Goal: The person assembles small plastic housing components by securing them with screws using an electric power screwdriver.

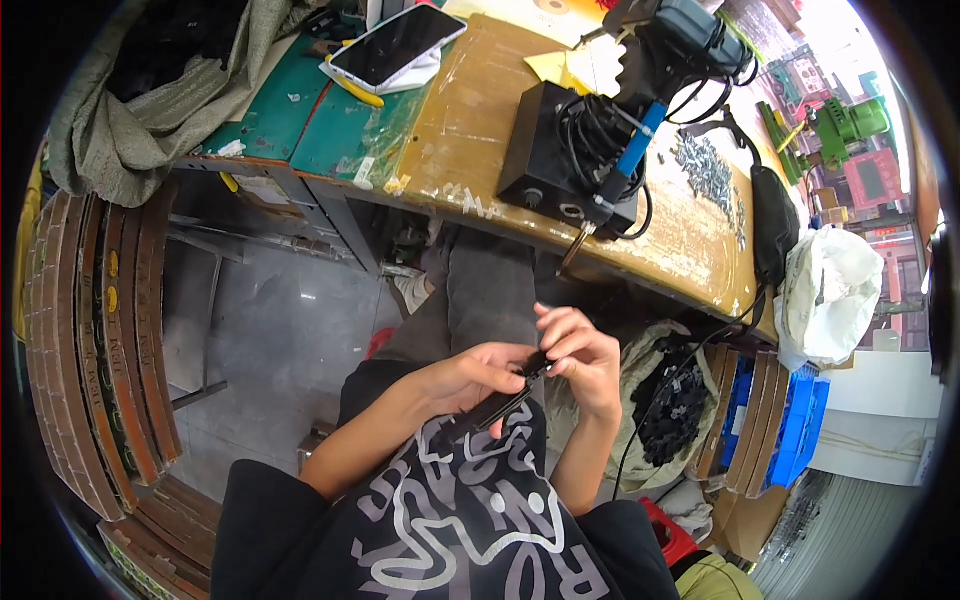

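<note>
In front of my chest, my left hand (475, 376) is closed around a long, narrow black part (497, 405). The part slants from lower left to upper right, and the palm and fingers hide some of it. My right hand (588, 362) pinches the upper end of the same part between thumb and fingers. Some of its other fingers are raised. Whether a smaller piece sits between those right fingertips, I cannot tell. Both hands are above my lap, apart from the workbench (450, 140).
On the bench stand a black box (540, 150) with cables, a blue-handled tool (640, 140), a phone (400, 47) and a heap of small metal pieces (708, 172). A sack of black parts (672, 410) is at right. Brown stacked boards (110, 340) stand at left.
</note>
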`<state>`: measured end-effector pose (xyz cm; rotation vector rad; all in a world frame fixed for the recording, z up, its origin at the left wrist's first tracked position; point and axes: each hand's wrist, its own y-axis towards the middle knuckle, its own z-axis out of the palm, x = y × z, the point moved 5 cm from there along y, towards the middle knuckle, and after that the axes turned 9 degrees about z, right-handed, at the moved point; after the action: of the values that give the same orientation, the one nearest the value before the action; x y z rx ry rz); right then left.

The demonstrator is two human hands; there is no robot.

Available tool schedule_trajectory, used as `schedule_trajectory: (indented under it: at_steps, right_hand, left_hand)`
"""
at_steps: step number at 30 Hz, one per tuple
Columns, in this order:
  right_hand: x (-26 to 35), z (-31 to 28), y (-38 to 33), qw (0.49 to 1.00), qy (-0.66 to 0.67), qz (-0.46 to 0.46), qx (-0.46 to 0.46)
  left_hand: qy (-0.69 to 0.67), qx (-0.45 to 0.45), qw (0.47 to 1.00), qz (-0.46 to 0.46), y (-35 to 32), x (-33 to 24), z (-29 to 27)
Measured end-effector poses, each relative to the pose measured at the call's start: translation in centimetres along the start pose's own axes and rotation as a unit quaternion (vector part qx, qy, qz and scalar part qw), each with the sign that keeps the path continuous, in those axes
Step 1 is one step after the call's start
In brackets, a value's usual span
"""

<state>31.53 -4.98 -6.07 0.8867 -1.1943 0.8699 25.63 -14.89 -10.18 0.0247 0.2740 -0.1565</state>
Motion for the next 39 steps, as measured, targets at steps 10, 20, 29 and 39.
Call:
schedule_trajectory:
  at_steps: [10,20,29,39]
  right_hand:
    - [-5.2,-1.8,-0.7,0.946,0.119,0.170,-0.248]
    - [-4.4,0.1,-1.1,0.944,0.137,0.191,-0.234]
    - [-4.6,1.9,-0.1,0.924,0.251,0.126,-0.259]
    - [-4.2,2.0,0.2,0.915,0.270,0.121,-0.275]
  left_hand:
    - [0.279,-0.212,0.907,0.232,2.0,-2.3,-1.9]
    - [0.349,-0.213,0.857,0.313,3.8,-3.1,-2.8]
    - [0.358,-0.233,0.850,0.309,4.5,-3.4,-2.6]
    - [0.386,-0.236,0.839,0.301,4.1,-4.1,-0.9]
